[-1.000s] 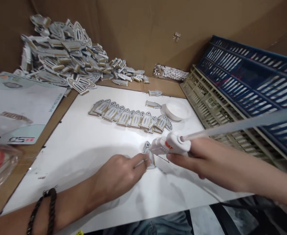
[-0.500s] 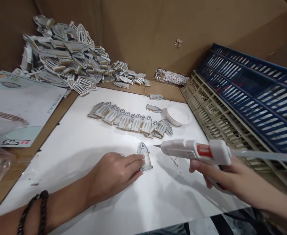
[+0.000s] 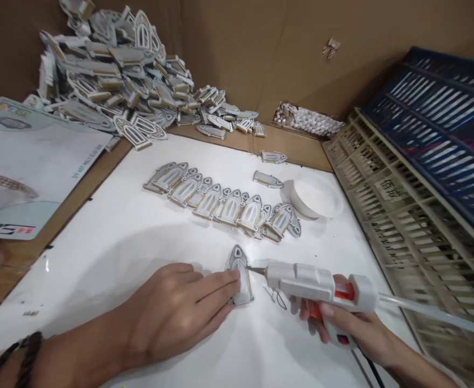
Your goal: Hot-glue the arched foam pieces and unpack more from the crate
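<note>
My left hand (image 3: 174,312) lies with its fingers together on an arched grey-and-white piece with a gold edge (image 3: 239,275), pinning it to the white board (image 3: 111,285). My right hand (image 3: 337,323) grips a white hot glue gun (image 3: 313,283) with an orange trigger. Its metal nozzle sits at the right edge of the arched piece. A row of similar arched pieces (image 3: 221,202) lies overlapping farther up the board. Part of the held piece is hidden under my fingers.
A large heap of arched pieces (image 3: 116,75) rests against a cardboard wall (image 3: 257,54). A round white dish (image 3: 313,196) sits beyond the row. Beige (image 3: 402,226) and blue (image 3: 443,118) plastic crates stand at right, and a printed sheet (image 3: 22,172) lies at left.
The glue gun has swung from a raised grip, drawn back, then come in low with its nozzle at the piece. My left hand has flattened onto the piece. The view has tilted slightly.
</note>
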Action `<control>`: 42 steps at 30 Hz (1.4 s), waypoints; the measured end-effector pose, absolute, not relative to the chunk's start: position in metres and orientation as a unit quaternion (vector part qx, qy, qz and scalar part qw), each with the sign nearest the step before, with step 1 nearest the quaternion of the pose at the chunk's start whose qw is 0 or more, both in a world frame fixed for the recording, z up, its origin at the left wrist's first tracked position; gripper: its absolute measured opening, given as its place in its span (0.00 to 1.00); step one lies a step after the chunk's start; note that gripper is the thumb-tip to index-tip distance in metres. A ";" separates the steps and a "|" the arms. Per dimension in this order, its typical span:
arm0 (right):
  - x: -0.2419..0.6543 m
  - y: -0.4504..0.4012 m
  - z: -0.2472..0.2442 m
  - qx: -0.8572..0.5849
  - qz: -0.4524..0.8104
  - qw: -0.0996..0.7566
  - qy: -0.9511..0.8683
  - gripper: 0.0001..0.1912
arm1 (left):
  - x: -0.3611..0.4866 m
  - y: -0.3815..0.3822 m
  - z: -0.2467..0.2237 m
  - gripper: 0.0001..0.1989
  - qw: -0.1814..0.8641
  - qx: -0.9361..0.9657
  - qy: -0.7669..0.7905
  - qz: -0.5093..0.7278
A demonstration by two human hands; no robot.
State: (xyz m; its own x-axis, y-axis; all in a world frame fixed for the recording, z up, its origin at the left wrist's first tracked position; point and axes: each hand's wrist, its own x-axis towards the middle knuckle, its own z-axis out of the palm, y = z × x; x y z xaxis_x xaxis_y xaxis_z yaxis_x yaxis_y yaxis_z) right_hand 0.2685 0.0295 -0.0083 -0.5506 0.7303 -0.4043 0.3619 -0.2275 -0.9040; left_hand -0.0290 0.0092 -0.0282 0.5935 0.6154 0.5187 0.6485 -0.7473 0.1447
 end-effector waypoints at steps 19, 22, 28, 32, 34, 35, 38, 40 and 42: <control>0.273 0.034 -0.002 -0.473 0.624 0.027 -0.621 0.25 | -0.034 0.013 -0.028 0.07 -0.014 -0.896 -0.354 -0.268; 0.272 0.035 0.000 -0.482 0.630 0.020 -0.609 0.25 | -0.034 0.012 -0.028 0.06 -0.014 -0.895 -0.354 -0.270; 0.269 0.035 0.004 -0.511 0.642 -0.005 -0.571 0.26 | -0.035 0.011 -0.031 0.07 -0.016 -0.895 -0.356 -0.269; 0.266 0.037 0.003 -0.468 0.683 0.013 -0.561 0.24 | -0.035 0.011 -0.031 0.07 -0.013 -0.897 -0.355 -0.264; 0.265 0.038 0.003 -0.458 0.690 0.020 -0.560 0.24 | -0.034 0.011 -0.031 0.07 -0.009 -0.897 -0.355 -0.263; 0.265 0.038 0.003 -0.464 0.686 0.018 -0.560 0.23 | -0.034 0.012 -0.031 0.07 -0.010 -0.897 -0.355 -0.262; 0.266 0.037 0.003 -0.469 0.678 0.017 -0.566 0.23 | -0.034 0.012 -0.030 0.07 -0.012 -0.897 -0.352 -0.268; 0.265 0.037 0.003 -0.460 0.681 0.017 -0.570 0.23 | -0.034 0.012 -0.030 0.07 -0.016 -0.896 -0.352 -0.269; 0.265 0.038 0.004 -0.457 0.680 0.012 -0.573 0.24 | -0.034 0.012 -0.030 0.07 -0.018 -0.896 -0.354 -0.268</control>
State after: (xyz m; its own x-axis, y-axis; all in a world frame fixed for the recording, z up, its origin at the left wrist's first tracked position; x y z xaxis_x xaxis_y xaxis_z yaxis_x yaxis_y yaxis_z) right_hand 0.2651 0.0377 0.0038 -0.5814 0.5407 -0.6080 0.5074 -0.3431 -0.7904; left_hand -0.0336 0.0119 -0.0303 0.6048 0.6444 0.4679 0.6255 -0.7481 0.2218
